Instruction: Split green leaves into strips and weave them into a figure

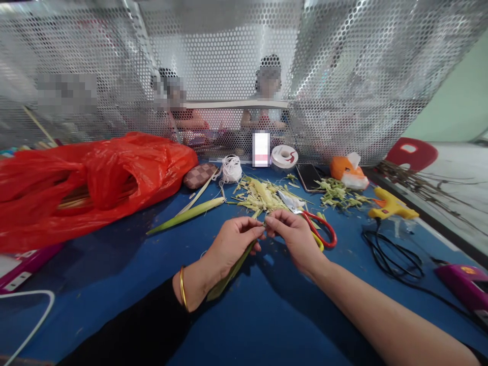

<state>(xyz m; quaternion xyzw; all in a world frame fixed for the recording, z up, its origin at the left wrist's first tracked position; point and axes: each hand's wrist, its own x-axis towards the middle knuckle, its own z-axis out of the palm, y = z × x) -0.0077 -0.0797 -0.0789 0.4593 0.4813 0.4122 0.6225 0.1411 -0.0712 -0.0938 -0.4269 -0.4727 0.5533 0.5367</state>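
My left hand (238, 240), with a gold bangle at its wrist, is closed on a long flat green leaf (229, 277) whose wide end hangs down under the palm. Fingertip to fingertip with it, my right hand (295, 236) is pinched; the small bit between its fingers is too tiny to make out. Just beyond the right hand lie scissors (326, 231) with red handles, blades over a heap of pale green leaf scraps (261, 195). A pointed green-yellow leaf bundle (186, 215) rests left of the hands, near a ball of white string (231, 169).
A red plastic bag (152, 157) fills the left side, beside a checked pouch (200, 175). Along the back stand a ribbon spool (284, 157), a phone (309, 178) and an orange tissue pack (347, 172). At right are a yellow glue gun (392, 204) and its black cord (392, 264).
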